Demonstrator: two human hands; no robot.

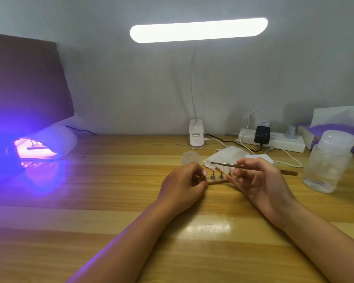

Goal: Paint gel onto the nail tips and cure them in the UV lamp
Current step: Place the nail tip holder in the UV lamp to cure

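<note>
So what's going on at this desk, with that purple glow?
A person is working on gel nail tips. The left hand grips one end of a strip carrying the tips on small stands; the right hand holds a thin brush just above them. At the far left the UV lamp glows purple with another strip inside.

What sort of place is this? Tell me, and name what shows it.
Probably a home nail-art desk rather than a salon: a glowing UV lamp on the wooden desk, nail tips on small stands, and a clip-on desk lamp beside a power strip.
</note>
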